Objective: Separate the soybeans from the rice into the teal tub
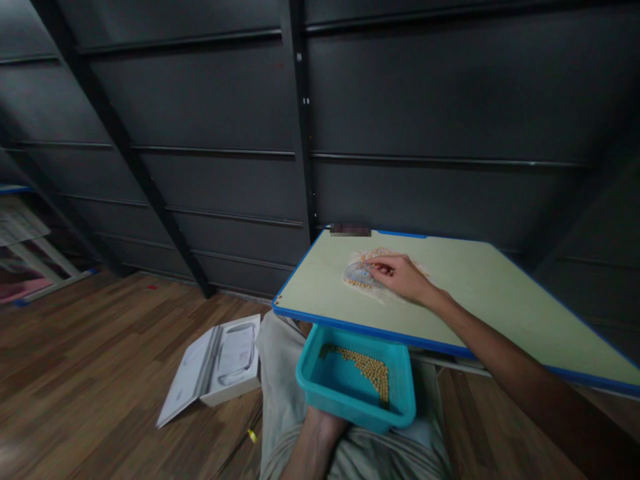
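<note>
From my head camera: my right hand (403, 277) rests on a heap of yellowish beans (367, 270) on the green, blue-edged table (500, 300), fingertips pinched among them. My left hand (323, 427) holds a teal tub (395, 393) on my lap beneath the edge. A small share of beans (373, 370) lies inside; most remain on the table.

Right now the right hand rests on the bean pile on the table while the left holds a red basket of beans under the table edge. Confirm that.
Not quite: the basket is teal, not red, as the head view shows. The right hand does rest on the bean pile on the table, and the left hand holds the basket.
</note>
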